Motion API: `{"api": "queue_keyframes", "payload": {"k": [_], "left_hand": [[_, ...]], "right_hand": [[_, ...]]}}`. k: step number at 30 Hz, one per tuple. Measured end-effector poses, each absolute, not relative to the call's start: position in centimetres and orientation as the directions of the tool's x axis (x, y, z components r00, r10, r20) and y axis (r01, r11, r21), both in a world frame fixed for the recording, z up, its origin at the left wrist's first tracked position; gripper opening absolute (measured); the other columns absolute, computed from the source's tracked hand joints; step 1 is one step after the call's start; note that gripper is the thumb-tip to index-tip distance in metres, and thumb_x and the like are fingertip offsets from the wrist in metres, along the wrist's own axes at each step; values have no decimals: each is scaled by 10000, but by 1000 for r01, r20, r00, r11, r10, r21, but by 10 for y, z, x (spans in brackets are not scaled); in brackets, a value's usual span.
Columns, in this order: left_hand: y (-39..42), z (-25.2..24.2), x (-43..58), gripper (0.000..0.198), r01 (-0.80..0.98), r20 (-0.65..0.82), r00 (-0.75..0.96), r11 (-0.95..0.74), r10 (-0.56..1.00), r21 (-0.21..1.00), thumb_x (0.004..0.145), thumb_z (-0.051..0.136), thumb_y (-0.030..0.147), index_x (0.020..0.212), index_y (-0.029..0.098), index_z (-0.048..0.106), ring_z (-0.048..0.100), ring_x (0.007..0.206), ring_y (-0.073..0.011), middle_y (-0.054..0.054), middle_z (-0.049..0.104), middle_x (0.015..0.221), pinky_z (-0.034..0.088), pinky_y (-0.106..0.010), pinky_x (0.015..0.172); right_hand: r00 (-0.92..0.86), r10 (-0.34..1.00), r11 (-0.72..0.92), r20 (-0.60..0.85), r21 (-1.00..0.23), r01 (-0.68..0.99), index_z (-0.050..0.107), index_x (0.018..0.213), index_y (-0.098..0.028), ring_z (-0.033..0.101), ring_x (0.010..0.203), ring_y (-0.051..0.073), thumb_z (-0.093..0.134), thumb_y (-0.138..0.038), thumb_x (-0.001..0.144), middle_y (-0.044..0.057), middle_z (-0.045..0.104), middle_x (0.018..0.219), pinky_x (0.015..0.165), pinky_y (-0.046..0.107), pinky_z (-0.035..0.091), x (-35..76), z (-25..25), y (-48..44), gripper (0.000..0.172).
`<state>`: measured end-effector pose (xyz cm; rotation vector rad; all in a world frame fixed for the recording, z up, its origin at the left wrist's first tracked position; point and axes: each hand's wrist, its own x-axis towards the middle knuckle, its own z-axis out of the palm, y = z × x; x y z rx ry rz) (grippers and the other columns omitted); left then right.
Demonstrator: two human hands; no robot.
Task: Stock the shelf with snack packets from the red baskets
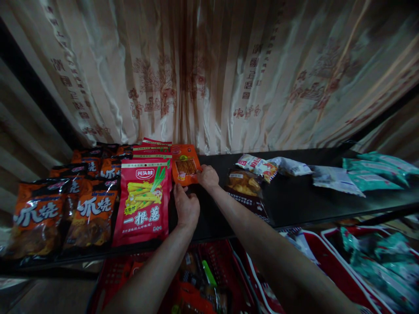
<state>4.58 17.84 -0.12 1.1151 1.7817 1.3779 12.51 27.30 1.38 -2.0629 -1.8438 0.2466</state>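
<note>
- Orange and glossy, the packet we are handling is on the black shelf, near the curtain and just right of the row of red packets
- Its long axis runs from our side up towards the curtain, top edge away from us, bottom edge nearest us, with a slight lean to one side; the printed front, with its picture of brown sticks, faces us
- Our right hand is closed on the packet's lower right edge, thumb and fingers drawn together there in a pinch, the back of the hand turned upward
- Our left hand is at the bottom edge, thumb pointing up to the lower left corner and the other fingers curled in; we cannot tell whether they grip the packet or only rest against it
- To our left, beyond the red row, orange-and-black bags stand in rows, fronts towards us
- To our right, just beside the right forearm, we have a brown snack bag, and farther along some teal packets
- Below the shelf we see red baskets with more packets inside
</note>
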Motion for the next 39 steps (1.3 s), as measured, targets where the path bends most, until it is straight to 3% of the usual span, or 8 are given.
{"api": "queue_keyframes", "payload": {"k": [7, 23, 28, 33, 39], "left_hand": [[174, -1, 48, 550, 262, 24, -455, 108, 890, 959, 699, 464, 7, 1249, 8, 455, 584, 1089, -226, -211, 570, 1164, 361, -357, 1030], [171, -2, 47, 532, 266, 30, -493, 118, 869, 957, 696, 475, 1, 1220, 92, 481, 606, 1027, -189, -139, 568, 1110, 390, -350, 998], [170, 2, 45, 521, 260, 1, -475, 139, 880, 956, 702, 471, -7, 1221, 46, 471, 604, 1033, -188, -167, 549, 1141, 389, -337, 1000], [168, 5, 46, 524, 229, -24, -467, 147, 884, 962, 708, 465, -10, 1230, 38, 461, 595, 1062, -196, -192, 530, 1191, 377, -333, 1015], [166, 1, 51, 543, 179, -42, -458, 138, 888, 974, 713, 462, -17, 1250, 61, 451, 554, 1151, -209, -218, 451, 1335, 368, -334, 1035]], "right_hand": [[138, 984, -86, 108, -393, 916, 639, 1033, -147, 608, 976, 231, 471, -256, 858, 142, 620, 1070, 802, 293, 451, 126, 10, 270, 266], [121, 981, -51, 154, -393, 918, 669, 990, -144, 532, 1054, 240, 478, -245, 835, 125, 590, 1146, 891, 313, 407, 125, 10, 257, 266], [140, 976, -62, 164, -407, 911, 653, 1024, -150, 529, 1048, 246, 490, -248, 826, 131, 578, 1148, 875, 326, 412, 126, 8, 257, 274], [154, 967, -54, 201, -430, 901, 531, 1223, -157, 516, 1053, 263, 513, -231, 808, 145, 554, 1165, 894, 355, 404, 126, 3, 257, 422], [132, 961, -8, 241, -456, 890, 570, 1181, -173, 512, 1058, 270, 503, -230, 813, 142, 546, 1170, 902, 375, 409, 128, -1, 254, 379]]}}
